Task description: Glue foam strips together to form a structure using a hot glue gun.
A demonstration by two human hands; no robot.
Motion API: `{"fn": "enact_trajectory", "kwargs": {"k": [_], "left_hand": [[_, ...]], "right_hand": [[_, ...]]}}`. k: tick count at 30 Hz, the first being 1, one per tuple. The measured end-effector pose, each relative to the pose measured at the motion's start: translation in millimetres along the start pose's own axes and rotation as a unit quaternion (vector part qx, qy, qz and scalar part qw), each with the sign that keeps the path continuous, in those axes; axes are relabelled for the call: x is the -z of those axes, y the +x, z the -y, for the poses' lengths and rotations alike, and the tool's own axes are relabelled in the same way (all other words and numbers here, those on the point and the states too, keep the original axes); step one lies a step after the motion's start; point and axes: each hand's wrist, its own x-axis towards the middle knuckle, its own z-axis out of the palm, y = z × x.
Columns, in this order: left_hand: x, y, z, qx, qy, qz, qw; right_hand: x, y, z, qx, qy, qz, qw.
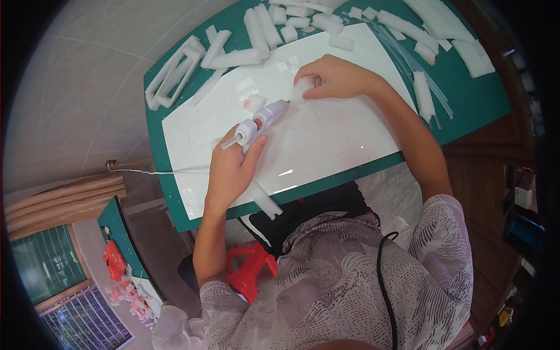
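My left hand (232,172) is closed round a white hot glue gun (269,115), whose nozzle points up and to the right. A clear glue stick (231,142) sticks out of the gun's back end. Just right of the nozzle, my right hand (339,77) pinches a small piece of white foam (302,87) between thumb and fingers. Left of the nozzle a small foam piece with a pinkish patch (254,103) lies on the white board (332,131). Below my left hand a long foam strip (265,199) reaches past the board's near edge.
Foam strips and blocks (256,29) crowd the far side of the green table (469,105). Foam frames (175,73) lie at the far left, clear glue sticks (420,70) at the right. A white cord (157,172) runs off leftward. A red stool (249,268) stands below the table.
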Motion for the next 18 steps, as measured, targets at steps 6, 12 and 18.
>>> {"fn": "enact_trajectory", "kwargs": {"k": [6, 12, 18], "left_hand": [[0.0, 1.3, 1.9, -0.017, 0.017, 0.003, 1.0], [0.5, 1.9, -0.3, -0.017, 0.026, 0.01, 0.999], [2.9, -0.1, -4.1, -0.004, 0.046, 0.035, 0.998]], "right_hand": [[0.3, -0.9, 1.5, 0.0, -0.006, -0.002, 1.0], [-0.5, 0.2, -1.9, 0.007, 0.0, -0.008, 1.0], [-0.7, -2.5, 0.3, 0.001, -0.003, -0.012, 1.0]]}}
